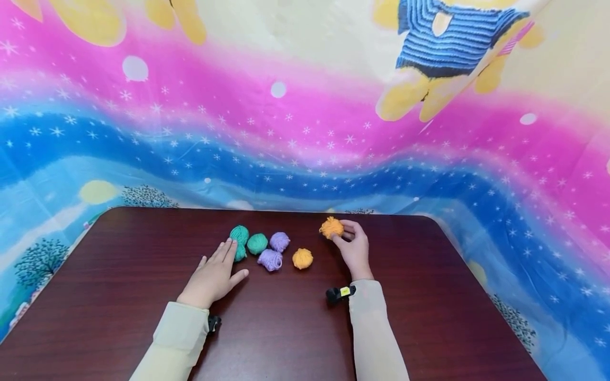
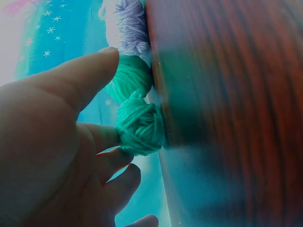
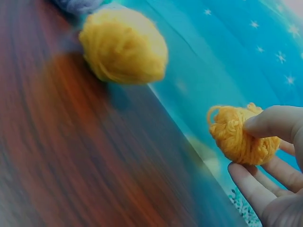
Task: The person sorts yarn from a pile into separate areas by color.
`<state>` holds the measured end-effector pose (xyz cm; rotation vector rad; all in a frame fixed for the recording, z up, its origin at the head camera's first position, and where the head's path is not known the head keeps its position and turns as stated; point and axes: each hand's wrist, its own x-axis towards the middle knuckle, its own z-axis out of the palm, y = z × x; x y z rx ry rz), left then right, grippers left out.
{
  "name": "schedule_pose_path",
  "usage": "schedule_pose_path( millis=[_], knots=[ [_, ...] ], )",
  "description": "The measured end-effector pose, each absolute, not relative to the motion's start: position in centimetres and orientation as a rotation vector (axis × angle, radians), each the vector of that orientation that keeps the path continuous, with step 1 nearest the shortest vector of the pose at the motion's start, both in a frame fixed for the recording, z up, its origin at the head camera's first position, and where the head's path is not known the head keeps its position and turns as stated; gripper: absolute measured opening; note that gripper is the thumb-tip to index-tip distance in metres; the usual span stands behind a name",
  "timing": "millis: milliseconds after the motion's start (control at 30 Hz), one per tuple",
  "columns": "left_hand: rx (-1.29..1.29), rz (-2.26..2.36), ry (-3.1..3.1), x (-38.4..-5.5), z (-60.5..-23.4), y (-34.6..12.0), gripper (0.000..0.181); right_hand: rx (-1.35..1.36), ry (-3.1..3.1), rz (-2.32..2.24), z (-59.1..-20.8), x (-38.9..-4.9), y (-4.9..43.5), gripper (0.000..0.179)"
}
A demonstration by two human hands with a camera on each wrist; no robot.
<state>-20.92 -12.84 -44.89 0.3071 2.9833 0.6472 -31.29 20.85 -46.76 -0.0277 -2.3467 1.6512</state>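
Observation:
My right hand (image 1: 354, 246) pinches an orange yarn ball (image 1: 331, 227) between thumb and fingers; in the right wrist view this yarn ball (image 3: 241, 135) shows a loose loop. My left hand (image 1: 212, 275) lies with its fingers extended, fingertips touching a green yarn ball (image 1: 240, 253) and the thumb spread away. Directly behind that ball sits another green ball (image 1: 239, 233), and a third green ball (image 1: 257, 244) is just to the right. Two purple yarn balls, one farther back (image 1: 279, 242) and one nearer (image 1: 270, 260), stand beside it. A second orange ball (image 1: 302, 259) rests between them and my right hand.
All this is on a dark reddish-brown table (image 1: 281, 328) with rounded far corners. Behind the far edge hangs a colourful cloth (image 1: 305, 132) with snowflakes and cartoon figures. Black wrist cameras are strapped at both cuffs, the right one (image 1: 338, 294) bearing a yellow label.

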Motion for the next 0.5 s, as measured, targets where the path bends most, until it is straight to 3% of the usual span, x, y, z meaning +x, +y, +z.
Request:
schedule_pose_path(
  millis=[500],
  knots=[
    [0.313,0.650,2.979,-21.0,-45.0,-12.8,0.082,-0.259,-2.106,1.819,-46.9,-31.2,24.6,0.042]
  ],
)
